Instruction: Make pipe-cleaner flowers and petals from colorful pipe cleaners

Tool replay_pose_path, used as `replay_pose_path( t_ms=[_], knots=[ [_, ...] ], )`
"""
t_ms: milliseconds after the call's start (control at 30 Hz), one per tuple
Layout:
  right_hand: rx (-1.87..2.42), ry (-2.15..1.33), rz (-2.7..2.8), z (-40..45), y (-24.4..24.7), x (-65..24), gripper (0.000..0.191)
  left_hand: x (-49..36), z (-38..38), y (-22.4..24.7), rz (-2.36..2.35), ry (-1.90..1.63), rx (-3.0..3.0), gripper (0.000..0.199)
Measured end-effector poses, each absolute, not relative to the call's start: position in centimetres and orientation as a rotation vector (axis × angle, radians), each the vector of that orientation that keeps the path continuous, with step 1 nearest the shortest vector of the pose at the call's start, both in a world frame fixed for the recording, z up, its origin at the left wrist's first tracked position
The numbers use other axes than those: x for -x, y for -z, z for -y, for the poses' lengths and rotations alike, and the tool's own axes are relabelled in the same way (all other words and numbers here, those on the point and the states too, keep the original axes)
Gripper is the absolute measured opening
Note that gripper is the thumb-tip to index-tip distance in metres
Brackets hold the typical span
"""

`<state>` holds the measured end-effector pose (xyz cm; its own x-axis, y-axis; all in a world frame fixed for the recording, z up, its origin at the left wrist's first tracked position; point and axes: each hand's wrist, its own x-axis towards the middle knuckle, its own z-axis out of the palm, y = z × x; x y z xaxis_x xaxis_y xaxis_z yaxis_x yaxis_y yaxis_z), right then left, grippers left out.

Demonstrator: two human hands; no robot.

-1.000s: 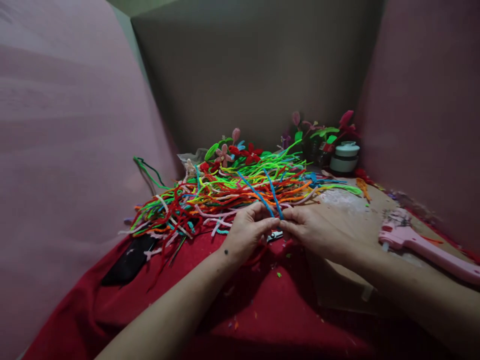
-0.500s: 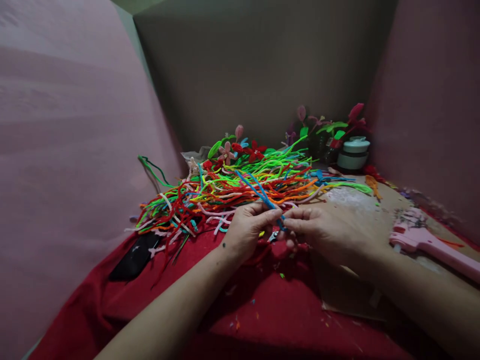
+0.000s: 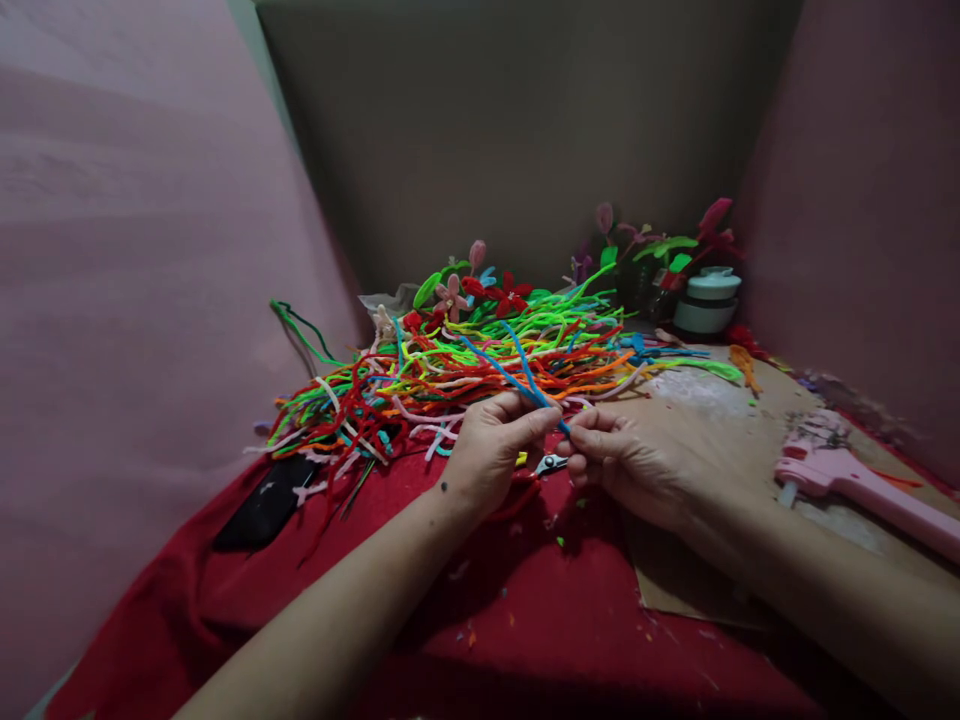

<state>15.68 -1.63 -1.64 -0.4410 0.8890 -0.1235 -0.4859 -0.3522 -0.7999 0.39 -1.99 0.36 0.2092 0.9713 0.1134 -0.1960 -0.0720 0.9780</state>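
Centrally, blue chenille strands [image 3: 534, 392], two upper ends spread in a narrow V, lower ends together; whether one folded stem or two could not be told. They lay between both hands, slanting up and away to the left, above a red cloth [image 3: 450, 640]. Left hand [image 3: 487, 450]: thumb and forefinger pinched closed on the strands just below their fork. Right hand [image 3: 630, 460]: thumb and forefinger pinched on the lower end, remaining fingers loosely curled. Beneath, near the right fingertips: one small metal-bladed cutter, partly hidden. Beyond: a heap of multicoloured chenille stems [image 3: 480, 362], with a pink flower [image 3: 452, 297] and a red flower [image 3: 512, 296] at its back. Left: one black phone [image 3: 262, 510]. Right: one pink glue gun [image 3: 832, 475] on cardboard [image 3: 645, 405]; behind, one pale-teal lidded jar [image 3: 706, 316].
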Motion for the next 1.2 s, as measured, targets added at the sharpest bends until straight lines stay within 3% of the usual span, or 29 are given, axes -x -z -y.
replay_pose_path(
  t_ms=[267, 400, 567, 1200],
  knots=[
    [0.795, -1.889, 0.998, 1.9, 1.0, -15.6, 0.023, -0.2, 1.8, -0.3, -0.948, -1.234, -1.265, 0.021],
    [0.865, -1.823, 1.247, 2.0, 0.7, -15.6, 0.012, -0.1, 1.8, -0.5, -0.945, -1.212, -1.295, 0.02],
    [1.022, -1.63, 1.494, 2.2, 0.4, -15.6, 0.022, -0.3, 2.0, -1.0, -1.052, -1.204, -1.335, 0.025],
    [1.066, -1.677, 1.326, 3.1, -1.9, -15.3, 0.012, -0.4, 1.7, -0.2, -1.0, -1.134, -1.161, 0.029]
  ],
)
